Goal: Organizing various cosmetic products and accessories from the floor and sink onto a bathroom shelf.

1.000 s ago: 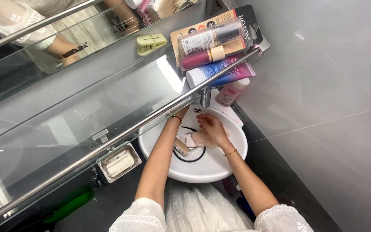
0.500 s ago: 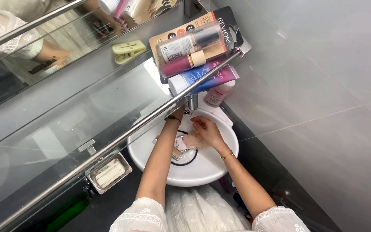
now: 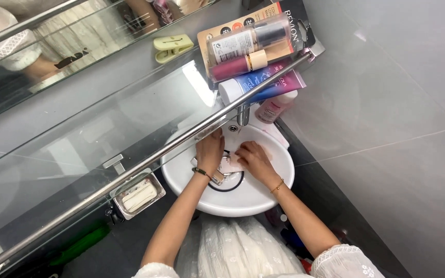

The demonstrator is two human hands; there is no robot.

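Both hands are down in the round white basin (image 3: pixel 256 198), working on a small pale pink cloth (image 3: pixel 228 166) that sits near the middle of the bowl, just below the tap (image 3: pixel 243 114). The left hand (image 3: pixel 209 150) lies palm-down over the cloth's left edge with fingers spread flat, not closed on anything as far as I can see; the right hand (image 3: pixel 251 157) presses on the cloth's right side, fingers curled loosely onto it. A thin black loop (image 3: pixel 227 186), maybe a hair tie or cord, lies in the bowl just under the hands, with a small metallic thing beside the left wrist that I can't identify. What could go wrong, I reckon: the loop sits close to the drain area and could slip down if water runs, and the glass shelf (image 3: pixel 130 123) right above is loaded at its right end with a foundation pack (image 3: pixel 251 41) and a blue and pink tube (image 3: pixel 263 85) lying against the rail (image 3: pixel 145 164), so a raised elbow could knock them into the basin. Can't tell if water is flowing; the drain is hidden by the hands. A soap dish (image 3: pixel 139 194) hangs off to the left.
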